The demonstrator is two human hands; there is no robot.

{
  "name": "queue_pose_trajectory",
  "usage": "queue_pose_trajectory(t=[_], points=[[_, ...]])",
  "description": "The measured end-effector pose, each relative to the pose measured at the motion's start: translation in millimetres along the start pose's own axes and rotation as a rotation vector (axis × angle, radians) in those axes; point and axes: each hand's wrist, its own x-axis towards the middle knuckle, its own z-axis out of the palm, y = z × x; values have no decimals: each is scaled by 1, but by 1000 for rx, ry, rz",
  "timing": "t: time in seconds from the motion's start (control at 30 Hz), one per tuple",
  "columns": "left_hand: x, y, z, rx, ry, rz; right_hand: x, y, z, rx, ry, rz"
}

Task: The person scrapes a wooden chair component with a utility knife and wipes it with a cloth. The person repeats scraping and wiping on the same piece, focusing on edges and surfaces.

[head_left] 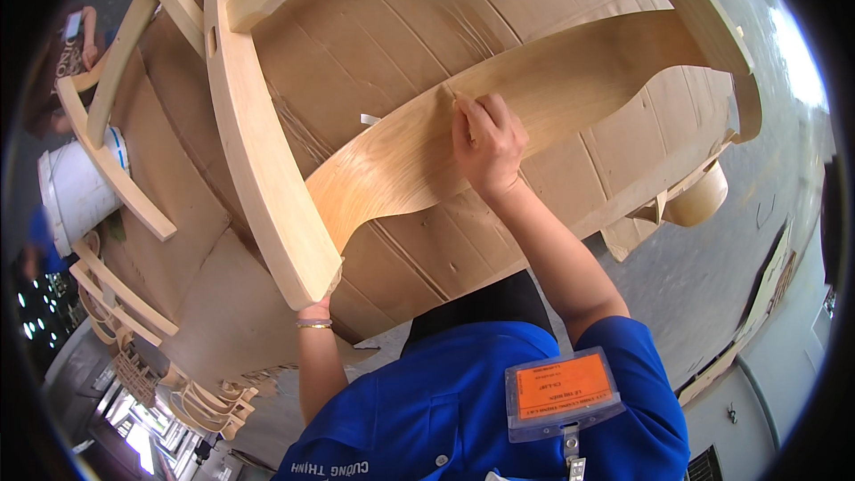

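Note:
A pale wooden chair frame (258, 151) lies on the cardboard in front of me, with a wide curved panel (401, 160) joining its two side pieces. At the near end of the left side piece, my left hand (316, 306) is closed round the wood, most of its fingers hidden behind it. My right hand (490, 144) is over the middle of the curved panel, fingers pinched together against its surface. Whatever is between those fingertips is too small to name.
Brown cardboard (356, 44) covers the work surface. On the left are a white bucket (80, 187), loose curved wooden parts (125, 187) and another person (76, 62). A rounded wooden piece (699, 196) is beyond the right edge, above the grey floor (659, 285).

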Motion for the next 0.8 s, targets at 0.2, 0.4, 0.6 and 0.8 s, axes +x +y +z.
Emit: queue_pose_trajectory(t=[0.2,0.4,0.6,0.8], points=[[-4,0,2,5,25,14,-10,-13,5,123,-74,-187],[-1,2,-2,26,-23,-9,-17,-18,7,-27,-20,102],[15,8,-23,-79,-8,-40,-23,-28,10,181,-81,-131],[28,16,-42,-49,-45,-82,-26,-39,12,108,-17,-41]])
